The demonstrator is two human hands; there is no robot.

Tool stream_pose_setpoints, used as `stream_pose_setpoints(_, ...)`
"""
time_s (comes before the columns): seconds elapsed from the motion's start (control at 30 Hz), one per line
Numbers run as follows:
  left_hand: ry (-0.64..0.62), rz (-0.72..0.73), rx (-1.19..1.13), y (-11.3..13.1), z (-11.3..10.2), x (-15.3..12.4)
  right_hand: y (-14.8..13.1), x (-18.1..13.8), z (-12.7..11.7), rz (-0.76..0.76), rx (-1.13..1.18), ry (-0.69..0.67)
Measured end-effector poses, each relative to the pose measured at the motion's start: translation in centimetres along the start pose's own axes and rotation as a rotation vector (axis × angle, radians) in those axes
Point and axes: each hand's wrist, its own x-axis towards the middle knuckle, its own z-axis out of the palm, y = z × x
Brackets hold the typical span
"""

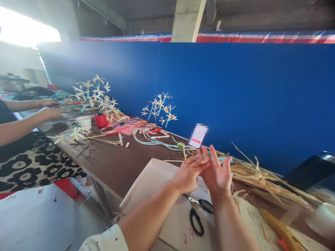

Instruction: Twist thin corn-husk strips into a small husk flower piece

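My left hand [188,173] and my right hand [216,172] are raised together above a flat cardboard box [154,181] on the brown table [110,164]. The right hand's fingers are stretched up and apart, palm towards me. The left hand's fingers lie across the right palm, touching it. Neither hand holds anything that I can see. Black-handled scissors [199,211] lie on the box just below my wrists. A heap of dried straw strips [261,181] lies to the right of my hands.
Small straw-flower sprigs [159,108] stand further along the table by the blue partition [235,97], with a red spool [101,120], a white cup [84,122] and pale green cords [151,139]. Another person's arms [28,120] work at far left. A yellow tool [281,230] lies at right.
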Motion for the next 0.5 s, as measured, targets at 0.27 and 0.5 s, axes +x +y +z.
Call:
stream_pose_setpoints(0.27, -0.022, -0.218, 0.223, -0.49, -0.05, -0.51, -0.19, 0.34, -0.75, -0.054, -0.006, 0.067)
stream_pose_setpoints(0.5, 0.133, -0.273, 0.189, -0.63, -0.07, -0.43, -0.33, 0.13, -0.32, -0.067, -0.029, 0.050)
